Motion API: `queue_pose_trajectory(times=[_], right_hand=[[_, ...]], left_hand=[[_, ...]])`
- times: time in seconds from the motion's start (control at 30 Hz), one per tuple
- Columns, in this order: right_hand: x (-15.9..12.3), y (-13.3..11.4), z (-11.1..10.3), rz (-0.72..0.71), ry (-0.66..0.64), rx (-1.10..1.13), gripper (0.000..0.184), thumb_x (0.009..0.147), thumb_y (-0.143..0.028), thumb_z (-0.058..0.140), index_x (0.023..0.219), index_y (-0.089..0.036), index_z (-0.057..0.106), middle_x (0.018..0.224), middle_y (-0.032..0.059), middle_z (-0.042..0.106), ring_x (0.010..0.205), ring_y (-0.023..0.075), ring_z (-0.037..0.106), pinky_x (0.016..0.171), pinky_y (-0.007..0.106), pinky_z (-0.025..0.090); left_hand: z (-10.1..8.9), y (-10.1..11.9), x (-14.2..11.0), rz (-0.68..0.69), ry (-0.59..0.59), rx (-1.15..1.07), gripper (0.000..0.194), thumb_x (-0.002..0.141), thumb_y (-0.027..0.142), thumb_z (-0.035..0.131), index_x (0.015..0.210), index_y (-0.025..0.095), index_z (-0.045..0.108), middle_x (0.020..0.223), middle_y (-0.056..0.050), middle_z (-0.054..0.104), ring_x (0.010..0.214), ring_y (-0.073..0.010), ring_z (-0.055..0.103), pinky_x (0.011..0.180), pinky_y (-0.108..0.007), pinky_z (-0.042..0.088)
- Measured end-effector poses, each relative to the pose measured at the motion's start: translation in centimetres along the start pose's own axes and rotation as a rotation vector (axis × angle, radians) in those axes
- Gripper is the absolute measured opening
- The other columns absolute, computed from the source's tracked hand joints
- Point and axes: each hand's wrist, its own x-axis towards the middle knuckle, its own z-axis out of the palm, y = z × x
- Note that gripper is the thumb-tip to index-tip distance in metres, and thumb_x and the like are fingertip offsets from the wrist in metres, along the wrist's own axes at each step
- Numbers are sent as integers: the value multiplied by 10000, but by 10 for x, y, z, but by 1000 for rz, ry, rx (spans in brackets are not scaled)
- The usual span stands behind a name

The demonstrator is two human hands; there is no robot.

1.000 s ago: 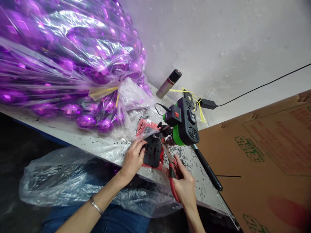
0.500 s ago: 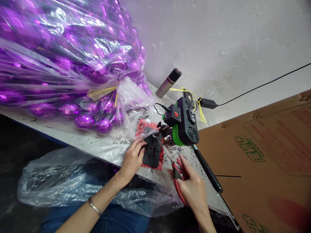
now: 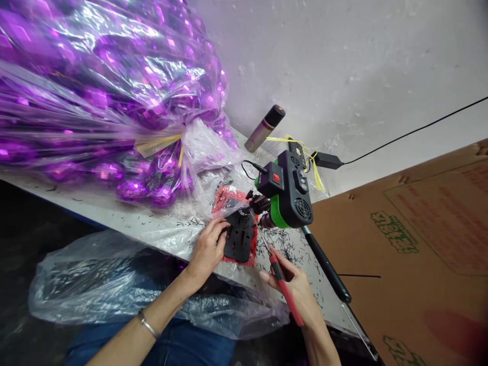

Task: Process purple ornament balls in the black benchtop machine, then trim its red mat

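Note:
A flat black slotted plate (image 3: 240, 239) lies over a red patterned sheet (image 3: 252, 254) on the white table. My left hand (image 3: 208, 249) has its fingers curled closed at the plate's left edge, thumb below and fingertips on top. In my right hand (image 3: 301, 290) are red-handled scissors (image 3: 284, 287), seen nearly edge-on, their thin blades pointing up and left along the plate's right side. Just beyond the plate stands a black and green device (image 3: 287, 190) with a red switch. Small black clippings (image 3: 282, 239) are strewn around.
A big clear bag of shiny purple balls (image 3: 114, 91) fills the left, tied with yellow strip. Behind stands a dark-capped cylinder (image 3: 265, 129) near a black adapter (image 3: 328, 160) with a cable. At right are a black rod (image 3: 328, 267) and a large cardboard box (image 3: 419, 229). Clear plastic (image 3: 95, 274) drapes over the table's front edge.
My right hand has turned the scissors, so the blades and handles now line up edge-on, and the handles have swung slightly right. My left hand and the plate hold their place.

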Motion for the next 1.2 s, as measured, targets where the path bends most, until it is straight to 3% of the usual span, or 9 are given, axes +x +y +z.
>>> queue_pose_trajectory(times=[0.07, 0.23, 0.3, 0.47, 0.63, 0.93, 1.2], right_hand=[[-1, 2, -2, -59, 53, -90, 682, 693, -528, 803, 1281, -196, 708, 1071, 72, 783, 991, 284, 743, 848, 370, 616], [-6, 12, 4, -357, 490, -516, 561, 851, -374, 615, 1395, -236, 618, 1107, 97, 773, 985, 271, 733, 899, 405, 590], [-6, 13, 7, -400, 550, -591, 545, 858, -354, 589, 1390, -241, 619, 1102, 101, 770, 991, 272, 727, 901, 407, 584], [-1, 2, 1, -191, 273, -344, 680, 806, -506, 677, 1426, -247, 576, 1187, 84, 748, 968, 247, 725, 811, 351, 605], [6, -7, -3, -116, 140, -182, 700, 746, -505, 733, 1386, -248, 612, 1177, 79, 748, 941, 230, 725, 817, 348, 605], [8, -11, 2, -159, 117, -225, 711, 772, -542, 687, 1397, -215, 598, 1084, 84, 734, 890, 220, 691, 793, 353, 583], [6, -11, -1, -144, 172, -284, 714, 798, -541, 665, 1436, -236, 561, 1088, 80, 740, 913, 223, 683, 800, 345, 565]], left_hand=[[0, 0, 0, 1, 6, 4, 236, 936, 98, 512, 1075, 193, 677, 1155, -95, 727, 1097, -220, 711, 953, -355, 592], [0, 1, 0, -3, 1, 10, 248, 938, 97, 504, 1076, 199, 683, 1162, -92, 727, 1085, -216, 714, 941, -347, 595], [0, 1, -1, -5, 1, 15, 244, 940, 102, 506, 1074, 197, 685, 1163, -95, 726, 1084, -218, 714, 941, -349, 596], [1, -2, -2, -5, -2, 6, 235, 947, 113, 508, 1080, 193, 685, 1175, -100, 722, 1104, -221, 710, 968, -360, 589], [2, -2, -2, -12, -3, 1, 228, 953, 124, 506, 1079, 194, 684, 1179, -98, 722, 1114, -220, 708, 979, -365, 587], [2, -2, -2, -34, -3, -18, 237, 943, 118, 508, 1066, 205, 690, 1175, -88, 722, 1102, -212, 707, 976, -363, 584], [1, -2, -2, -31, -6, -21, 230, 948, 126, 508, 1063, 208, 690, 1184, -89, 720, 1112, -219, 703, 974, -365, 582]])
